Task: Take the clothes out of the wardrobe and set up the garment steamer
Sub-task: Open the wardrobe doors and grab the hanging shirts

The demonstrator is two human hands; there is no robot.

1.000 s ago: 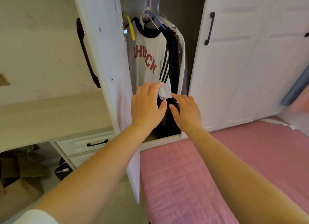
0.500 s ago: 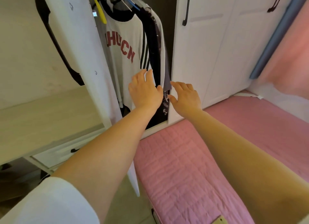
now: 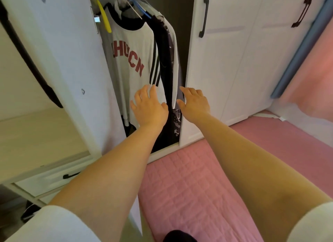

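Note:
A white T-shirt (image 3: 131, 54) with red letters and black sleeve stripes hangs on a hanger in the open wardrobe. Right behind it hangs a black garment (image 3: 166, 61) under clear plastic. My left hand (image 3: 149, 108) reaches out with spread fingers in front of the shirt's lower hem. My right hand (image 3: 194, 102) is stretched out beside the black garment's lower edge, fingers straight. Neither hand holds anything. No garment steamer is in view.
The open wardrobe door (image 3: 68, 61) stands at the left with a black handle. Closed white doors (image 3: 234, 61) fill the right. A pink quilted bed (image 3: 198, 187) lies below my arms. A desk with drawers (image 3: 45, 178) sits at the lower left. A yellow hanger (image 3: 104, 19) hangs inside.
The view has shifted a little to the left and my hands have spread farther apart in front of the hanging clothes. The clothes have not moved.

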